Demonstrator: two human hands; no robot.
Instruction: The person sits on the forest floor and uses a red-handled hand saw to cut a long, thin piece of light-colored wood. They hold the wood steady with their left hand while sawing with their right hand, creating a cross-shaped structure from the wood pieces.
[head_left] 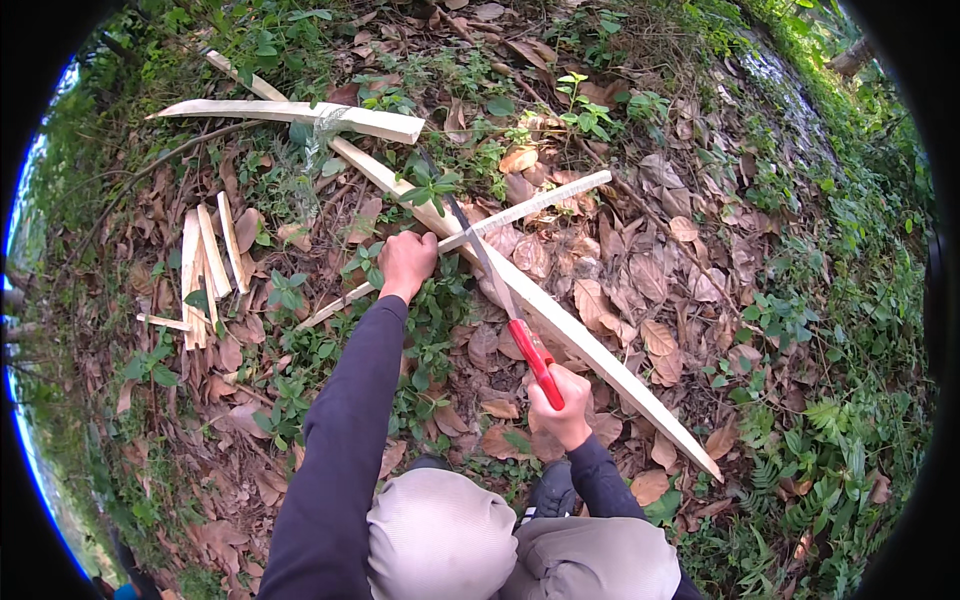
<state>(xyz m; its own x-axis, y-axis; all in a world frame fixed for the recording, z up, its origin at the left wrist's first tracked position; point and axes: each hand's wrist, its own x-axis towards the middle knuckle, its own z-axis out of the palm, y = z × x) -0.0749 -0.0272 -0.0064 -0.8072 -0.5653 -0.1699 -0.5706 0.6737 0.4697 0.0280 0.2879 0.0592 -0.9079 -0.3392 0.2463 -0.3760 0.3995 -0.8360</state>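
Observation:
My right hand [561, 405] is wrapped round the red handle of a hand saw [533, 352]. The saw's blade slants up and left, lying across a thin pale wooden strip [545, 203]. My left hand [407, 264] is closed on that strip, just left of the blade; the strip's lower left end shows beyond my fist. Beneath the strip, a long pale wooden pole [610, 368] runs diagonally from upper left to lower right. The strip crosses over it near the blade. Whether the teeth are sunk into the strip, I cannot tell.
A thick pointed piece of wood [270, 110] lies across the pole's far end. Several short cut sticks [208, 245] lie in a pile on the left. Dry leaves [650, 280] and green plants [800, 320] cover the ground. My bent knees [440, 535] are at the lower edge.

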